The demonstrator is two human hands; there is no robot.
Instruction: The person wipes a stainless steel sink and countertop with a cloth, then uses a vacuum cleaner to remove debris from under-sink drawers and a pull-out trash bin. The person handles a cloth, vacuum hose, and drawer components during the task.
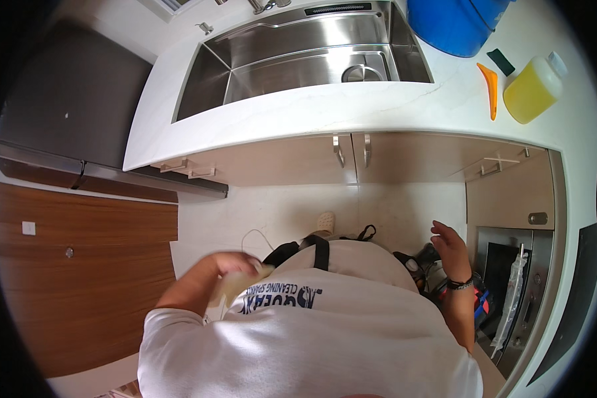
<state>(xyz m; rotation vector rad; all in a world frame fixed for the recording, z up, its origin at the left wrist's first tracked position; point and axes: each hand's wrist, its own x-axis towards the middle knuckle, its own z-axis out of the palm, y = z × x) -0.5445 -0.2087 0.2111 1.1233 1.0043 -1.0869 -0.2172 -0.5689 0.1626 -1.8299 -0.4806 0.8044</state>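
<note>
At the left of my waist, my left hand [238, 263] is closed on a pale yellow cloth [234, 284], which is blurred and hangs beside my shirt. My right hand [450, 248] is raised on the other side, fingers slightly apart, with nothing visible in it and bands around the wrist. Before me, a stainless steel sink [288, 74] is set into the white countertop [303, 107]. Right of the sink stand a blue bucket [457, 25] and a translucent bottle of yellow liquid [532, 92]. An orange plastic tool [491, 89] and a dark green scouring pad [501, 61] lie near the bottle.
Cabinet doors with metal handles [338, 150] run below the counter. At the right is a built-in oven [532, 298] with a plastic-wrapped handle; dark and red gear [482, 298] lies partly behind my right arm. A dark refrigerator [74, 99] and wood panels [94, 278] stand at the left.
</note>
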